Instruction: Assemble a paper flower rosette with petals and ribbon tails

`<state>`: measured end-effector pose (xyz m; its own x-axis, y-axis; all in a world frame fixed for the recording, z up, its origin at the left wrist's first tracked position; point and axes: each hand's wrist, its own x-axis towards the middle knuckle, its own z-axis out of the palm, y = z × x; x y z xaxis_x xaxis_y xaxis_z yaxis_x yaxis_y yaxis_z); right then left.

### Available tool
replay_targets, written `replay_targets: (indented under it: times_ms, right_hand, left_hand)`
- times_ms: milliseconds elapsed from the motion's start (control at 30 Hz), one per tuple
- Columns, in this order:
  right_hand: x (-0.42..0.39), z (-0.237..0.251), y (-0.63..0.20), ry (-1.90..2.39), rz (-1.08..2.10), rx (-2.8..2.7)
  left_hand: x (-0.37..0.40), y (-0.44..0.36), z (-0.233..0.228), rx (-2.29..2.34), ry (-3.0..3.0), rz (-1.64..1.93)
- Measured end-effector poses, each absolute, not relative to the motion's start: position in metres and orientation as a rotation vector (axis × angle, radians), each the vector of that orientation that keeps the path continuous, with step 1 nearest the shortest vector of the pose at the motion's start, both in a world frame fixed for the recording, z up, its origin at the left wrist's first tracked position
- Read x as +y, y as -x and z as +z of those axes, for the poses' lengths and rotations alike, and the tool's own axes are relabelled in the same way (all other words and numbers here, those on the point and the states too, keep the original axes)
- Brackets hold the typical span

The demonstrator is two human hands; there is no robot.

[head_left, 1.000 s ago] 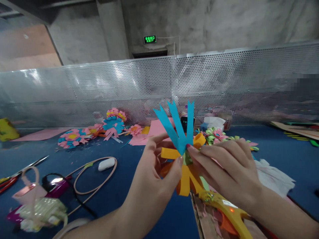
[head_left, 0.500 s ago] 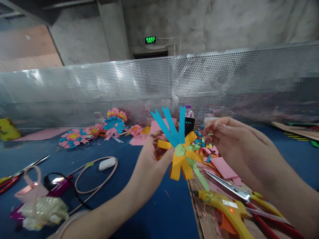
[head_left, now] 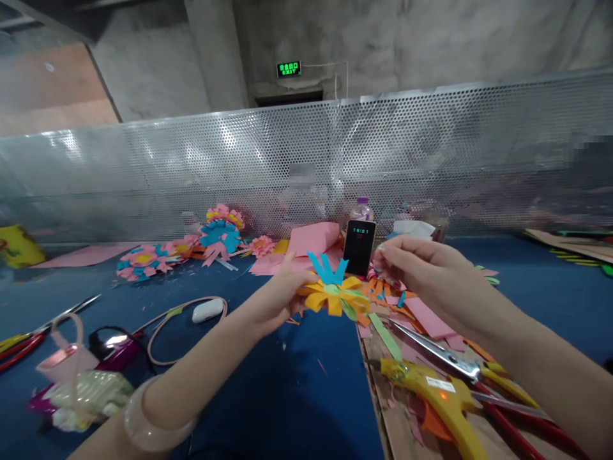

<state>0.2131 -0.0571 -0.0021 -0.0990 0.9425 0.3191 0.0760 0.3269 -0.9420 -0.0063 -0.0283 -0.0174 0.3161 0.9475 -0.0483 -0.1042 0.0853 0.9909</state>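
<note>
My left hand (head_left: 282,294) grips a paper flower (head_left: 331,291) by its left side, tilted so it is seen nearly edge-on. The flower has yellow looped petals, a light green centre, green pieces at the right and blue strips with notched ends at the back. To the right, my right hand (head_left: 421,265) hangs apart from the flower above the paper scraps. Its thumb and fingers are drawn together in a pinch; whether anything is between them I cannot make out. Below it lie scissors (head_left: 445,358) and a yellow glue gun (head_left: 443,396) with a lit orange light.
Finished paper flowers (head_left: 223,236) and pink paper (head_left: 313,239) lie at the back left. A phone (head_left: 360,248) stands upright before a purple-capped bottle (head_left: 363,207). At left are an earphone case (head_left: 207,310), a cable and more scissors (head_left: 38,335). A perforated metal panel (head_left: 268,166) bounds the back.
My left hand has lowered the flower slightly leftward and tipped it flatter, so its blue strips look shorter. My right hand has shifted a little left and its fingers have drawn closer together.
</note>
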Motion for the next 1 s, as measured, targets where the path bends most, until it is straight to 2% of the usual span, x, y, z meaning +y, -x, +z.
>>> replay_targets:
  times_ms: [100,200,300,367,500,700,867,1000]
  right_hand:
    - [-0.062,0.003,-0.218,0.97,0.724,-1.862]
    - [-0.065,0.003,-0.217,0.828,0.328,-2.368]
    - [-0.065,-0.004,-0.209,0.734,0.001,-2.467]
    - [-0.062,-0.009,-0.203,0.673,-0.11,-2.377]
    - [-0.056,-0.007,-0.206,0.7,-0.136,-2.193]
    - [-0.047,0.012,-0.236,0.985,-0.054,-1.927]
    - [-0.043,0.019,-0.252,1.05,-0.046,-1.838]
    - [-0.047,0.022,-0.253,1.072,-0.096,-1.828]
  left_hand:
    - [-0.023,0.011,-0.011,0.958,-1.169,0.946]
    - [-0.025,0.012,-0.006,0.985,-1.154,0.926]
    - [-0.03,0.009,-0.006,0.993,-1.21,0.86]
    - [-0.033,0.007,-0.006,0.972,-1.293,0.783]
    - [-0.033,0.013,0.0,0.96,-1.595,0.676]
    - [-0.03,0.046,0.006,1.116,-2.342,0.545]
    - [-0.043,0.06,-0.036,1.07,-2.771,0.247]
    - [-0.05,0.059,-0.068,1.092,-2.999,0.207]
